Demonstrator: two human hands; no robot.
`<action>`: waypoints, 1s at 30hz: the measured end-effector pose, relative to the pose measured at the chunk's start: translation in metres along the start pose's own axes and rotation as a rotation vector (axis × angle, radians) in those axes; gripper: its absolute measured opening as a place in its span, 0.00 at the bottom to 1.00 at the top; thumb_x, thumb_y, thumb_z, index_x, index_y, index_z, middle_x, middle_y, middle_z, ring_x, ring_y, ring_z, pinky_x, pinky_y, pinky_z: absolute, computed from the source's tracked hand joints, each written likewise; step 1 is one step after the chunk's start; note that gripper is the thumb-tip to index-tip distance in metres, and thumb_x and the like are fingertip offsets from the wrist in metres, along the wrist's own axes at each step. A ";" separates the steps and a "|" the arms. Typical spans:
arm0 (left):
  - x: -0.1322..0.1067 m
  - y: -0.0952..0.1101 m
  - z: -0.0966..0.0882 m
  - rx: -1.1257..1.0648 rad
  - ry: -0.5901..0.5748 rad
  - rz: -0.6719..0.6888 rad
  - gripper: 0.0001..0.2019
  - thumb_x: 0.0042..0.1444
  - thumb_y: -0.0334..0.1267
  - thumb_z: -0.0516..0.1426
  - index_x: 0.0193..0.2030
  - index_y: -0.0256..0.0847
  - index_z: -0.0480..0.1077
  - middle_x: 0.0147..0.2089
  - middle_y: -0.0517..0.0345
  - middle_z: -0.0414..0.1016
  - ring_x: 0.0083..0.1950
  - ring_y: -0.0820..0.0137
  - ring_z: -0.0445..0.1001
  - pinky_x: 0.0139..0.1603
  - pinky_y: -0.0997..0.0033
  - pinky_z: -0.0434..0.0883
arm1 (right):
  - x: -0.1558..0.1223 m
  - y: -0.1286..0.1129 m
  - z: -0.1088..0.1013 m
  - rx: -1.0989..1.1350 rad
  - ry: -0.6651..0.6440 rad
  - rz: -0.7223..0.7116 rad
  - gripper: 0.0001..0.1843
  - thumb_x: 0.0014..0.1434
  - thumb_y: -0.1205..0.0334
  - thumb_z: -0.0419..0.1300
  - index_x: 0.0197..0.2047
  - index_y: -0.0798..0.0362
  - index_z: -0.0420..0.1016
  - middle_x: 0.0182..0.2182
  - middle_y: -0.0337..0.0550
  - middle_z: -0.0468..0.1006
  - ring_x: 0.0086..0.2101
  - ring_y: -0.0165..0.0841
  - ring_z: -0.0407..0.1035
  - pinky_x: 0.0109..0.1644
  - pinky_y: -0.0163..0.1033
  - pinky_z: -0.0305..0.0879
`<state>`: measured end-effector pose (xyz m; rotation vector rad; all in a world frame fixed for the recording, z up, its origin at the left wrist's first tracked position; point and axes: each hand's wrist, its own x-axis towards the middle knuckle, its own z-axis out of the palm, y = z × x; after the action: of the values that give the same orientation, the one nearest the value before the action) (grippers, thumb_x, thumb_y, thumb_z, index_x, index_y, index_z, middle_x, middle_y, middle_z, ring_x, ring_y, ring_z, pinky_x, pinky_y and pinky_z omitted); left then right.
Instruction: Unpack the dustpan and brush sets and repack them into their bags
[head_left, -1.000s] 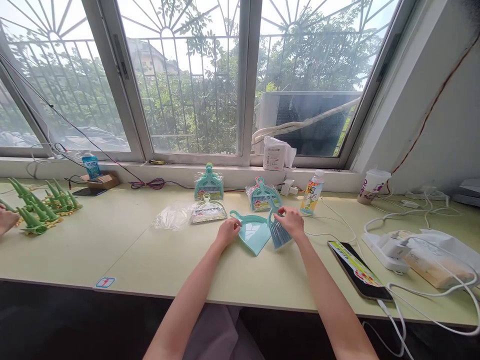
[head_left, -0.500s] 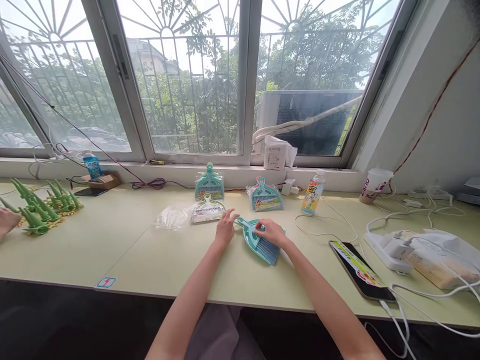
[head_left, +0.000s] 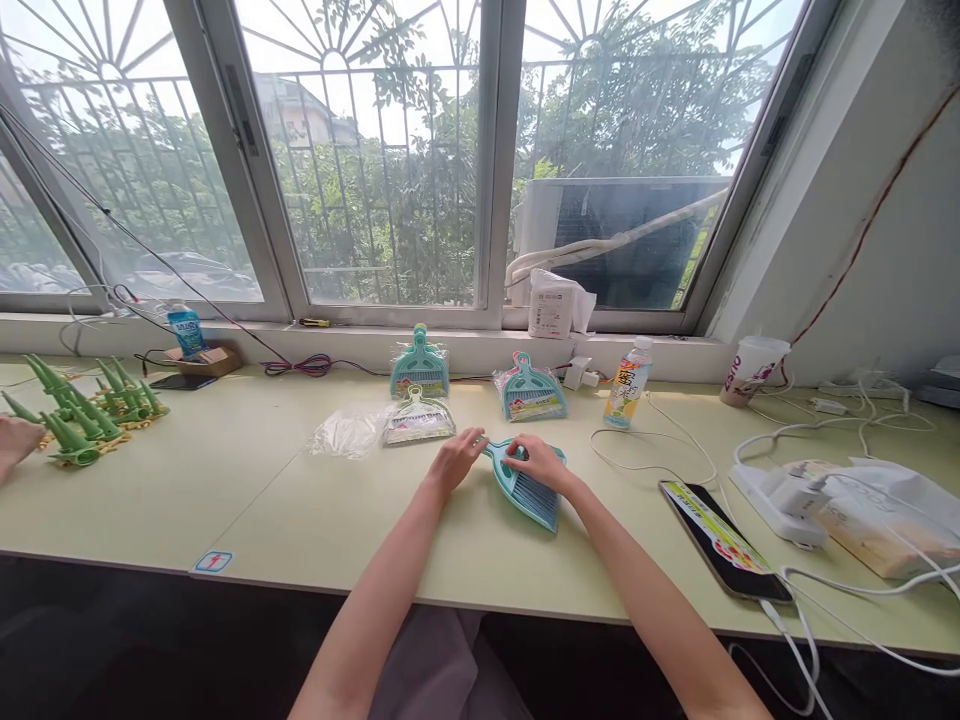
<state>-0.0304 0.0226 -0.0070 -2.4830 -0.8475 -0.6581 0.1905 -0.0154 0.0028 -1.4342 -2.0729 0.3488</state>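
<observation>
A teal dustpan (head_left: 516,499) lies on the table in front of me, with a small matching hand brush (head_left: 537,490) in its pan, grey-blue bristles toward me. My left hand (head_left: 456,460) is closed on the dustpan's handle end, fingertips pinching it. From the right, my right hand (head_left: 546,464) reaches over the pan with its fingers closed on the brush's handle, which they partly hide. Behind my left hand lies a bagged dustpan set (head_left: 418,420) with a pale green rim. Two more bagged teal sets, one (head_left: 419,368) left and one (head_left: 531,392) right, lean farther back.
Crumpled clear plastic bags (head_left: 346,433) lie left of centre. A drink bottle (head_left: 628,384), a charging phone (head_left: 726,545) and a power strip (head_left: 780,505) with loose cables occupy the right. At far left, another person's hand (head_left: 16,440) is beside green spiky plastic parts (head_left: 79,430).
My left hand has shifted right and closed on the dustpan's handle. The brush, which stuck out past the pan's right edge, now lies within the pan's outline.
</observation>
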 end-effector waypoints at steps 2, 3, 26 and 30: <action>-0.001 -0.001 0.001 0.000 0.041 0.026 0.15 0.60 0.22 0.49 0.49 0.39 0.68 0.51 0.51 0.72 0.56 0.65 0.71 0.54 0.64 0.71 | 0.001 0.001 0.000 0.024 0.010 -0.003 0.12 0.55 0.50 0.61 0.33 0.50 0.72 0.36 0.41 0.76 0.39 0.35 0.67 0.43 0.40 0.60; -0.001 -0.001 0.001 -0.003 0.062 0.022 0.15 0.60 0.22 0.50 0.49 0.39 0.68 0.50 0.51 0.73 0.56 0.65 0.71 0.56 0.63 0.69 | 0.001 0.002 0.000 0.035 0.011 -0.003 0.12 0.55 0.50 0.61 0.33 0.50 0.72 0.36 0.41 0.76 0.38 0.35 0.67 0.43 0.40 0.60; 0.005 0.014 -0.008 -0.238 -0.181 0.075 0.11 0.60 0.26 0.50 0.46 0.41 0.67 0.44 0.49 0.73 0.47 0.65 0.73 0.52 0.65 0.66 | 0.000 0.013 -0.007 0.069 -0.092 0.032 0.12 0.51 0.51 0.63 0.32 0.51 0.75 0.36 0.41 0.77 0.36 0.34 0.67 0.41 0.40 0.62; 0.005 0.015 -0.006 -0.257 -0.219 0.019 0.12 0.59 0.26 0.51 0.48 0.41 0.67 0.45 0.48 0.73 0.49 0.65 0.73 0.51 0.66 0.67 | 0.001 0.015 -0.007 0.074 -0.100 0.024 0.12 0.52 0.51 0.63 0.32 0.51 0.75 0.35 0.41 0.77 0.35 0.34 0.67 0.41 0.39 0.62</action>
<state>-0.0185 0.0109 -0.0028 -2.8315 -0.8629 -0.5227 0.2058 -0.0098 0.0009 -1.4254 -2.0997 0.5111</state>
